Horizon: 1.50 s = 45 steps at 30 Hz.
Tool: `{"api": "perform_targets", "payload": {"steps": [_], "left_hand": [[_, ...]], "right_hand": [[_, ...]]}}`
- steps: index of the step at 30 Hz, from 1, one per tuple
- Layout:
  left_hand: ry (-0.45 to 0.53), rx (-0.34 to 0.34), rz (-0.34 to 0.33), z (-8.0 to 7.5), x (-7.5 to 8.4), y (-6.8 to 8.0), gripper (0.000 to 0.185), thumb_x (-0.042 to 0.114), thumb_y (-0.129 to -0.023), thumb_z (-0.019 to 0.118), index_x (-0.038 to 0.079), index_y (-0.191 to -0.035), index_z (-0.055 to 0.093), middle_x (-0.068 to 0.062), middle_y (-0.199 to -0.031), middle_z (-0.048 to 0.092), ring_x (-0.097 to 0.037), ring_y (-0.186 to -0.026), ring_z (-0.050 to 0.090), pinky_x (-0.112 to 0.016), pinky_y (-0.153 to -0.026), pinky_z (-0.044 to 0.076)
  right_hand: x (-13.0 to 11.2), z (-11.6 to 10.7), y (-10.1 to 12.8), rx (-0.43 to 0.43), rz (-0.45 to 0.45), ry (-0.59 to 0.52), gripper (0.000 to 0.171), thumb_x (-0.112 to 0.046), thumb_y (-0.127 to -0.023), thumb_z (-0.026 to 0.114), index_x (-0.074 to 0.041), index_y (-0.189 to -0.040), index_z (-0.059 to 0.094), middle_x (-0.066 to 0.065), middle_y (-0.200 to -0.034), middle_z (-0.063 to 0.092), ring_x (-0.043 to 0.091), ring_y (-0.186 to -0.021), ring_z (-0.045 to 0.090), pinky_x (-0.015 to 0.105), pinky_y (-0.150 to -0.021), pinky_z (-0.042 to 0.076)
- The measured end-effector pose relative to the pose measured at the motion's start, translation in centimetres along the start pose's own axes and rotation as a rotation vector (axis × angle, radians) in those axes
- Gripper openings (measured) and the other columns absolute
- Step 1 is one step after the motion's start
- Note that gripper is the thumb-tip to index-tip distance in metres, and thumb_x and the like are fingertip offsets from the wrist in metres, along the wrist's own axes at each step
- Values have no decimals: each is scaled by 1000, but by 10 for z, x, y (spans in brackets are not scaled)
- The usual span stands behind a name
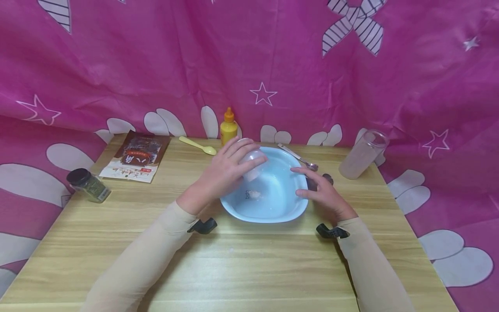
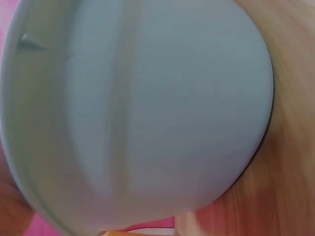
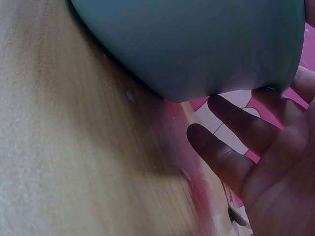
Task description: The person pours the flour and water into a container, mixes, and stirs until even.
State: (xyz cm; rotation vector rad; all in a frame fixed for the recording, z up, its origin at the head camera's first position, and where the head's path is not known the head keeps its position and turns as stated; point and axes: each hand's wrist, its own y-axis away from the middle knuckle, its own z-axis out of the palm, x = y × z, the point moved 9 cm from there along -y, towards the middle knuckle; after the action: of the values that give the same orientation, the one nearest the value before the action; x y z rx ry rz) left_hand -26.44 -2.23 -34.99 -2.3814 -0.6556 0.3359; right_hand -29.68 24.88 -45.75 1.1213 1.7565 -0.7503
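A light blue bowl [image 1: 286, 212] sits at the middle of the wooden table [image 1: 234, 268], with a small white heap on its floor. My left hand [image 1: 228, 169] grips a small clear cup [image 1: 252, 166], tipped mouth-down over the bowl's left side. My right hand [image 1: 317, 190] rests with straight fingers against the bowl's right rim. The left wrist view is filled by the bowl's outer wall [image 2: 147, 113]. The right wrist view shows the bowl's underside [image 3: 197, 44] and my open right hand [image 3: 261, 152] beside it.
At the back stand a yellow squeeze bottle [image 1: 228, 127], a yellow plastic spoon [image 1: 198, 145] and a metal spoon [image 1: 299, 157]. A brown food packet [image 1: 135, 157] and a dark-lidded spice jar [image 1: 88, 185] lie left. A tall clear glass [image 1: 363, 154] stands right. Pink curtain surrounds the table.
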Motion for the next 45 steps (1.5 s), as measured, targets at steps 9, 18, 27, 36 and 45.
{"api": "perform_targets", "payload": {"steps": [9,18,27,36,45], "left_hand": [[151,90,-125,-15,-20,9,80,1,-79,94,18,-152,67,-15,-154,62,-39,-149,51,-57,-132,35],[287,172,-275,-28,-48,26,85,-2,-75,93,14,-154,64,-13,-155,60,-37,-145,51,-60,-116,49],[480,306,-570,-39,-93,64,95,1,-74,99,10,-160,58,-16,-157,57,-34,-145,48,-58,-121,40],[548,341,-870,-33,-131,112,101,9,-81,99,14,-168,47,-13,-164,55,-32,-154,48,-53,-131,35],[633,284,-1089,-20,-155,150,109,34,-86,100,17,-173,36,-9,-169,48,-30,-156,44,-55,-132,35]], "right_hand": [[0,1,1,-3,10,-5,67,-26,-99,83,-28,-162,59,1,-180,34,29,-170,19,66,-136,16],[0,0,0,6,6,14,66,-29,-99,84,-31,-161,60,-2,-179,35,28,-170,17,70,-135,11],[-5,0,-4,-12,-36,-1,67,-21,-100,83,-23,-162,59,3,-178,38,28,-168,23,63,-136,19],[-4,0,-1,-20,-52,14,68,-24,-100,83,-24,-163,58,3,-179,36,26,-169,20,61,-136,17],[-1,0,0,-13,-29,-8,66,-24,-100,83,-27,-162,59,1,-179,34,26,-169,21,60,-136,19]]}}
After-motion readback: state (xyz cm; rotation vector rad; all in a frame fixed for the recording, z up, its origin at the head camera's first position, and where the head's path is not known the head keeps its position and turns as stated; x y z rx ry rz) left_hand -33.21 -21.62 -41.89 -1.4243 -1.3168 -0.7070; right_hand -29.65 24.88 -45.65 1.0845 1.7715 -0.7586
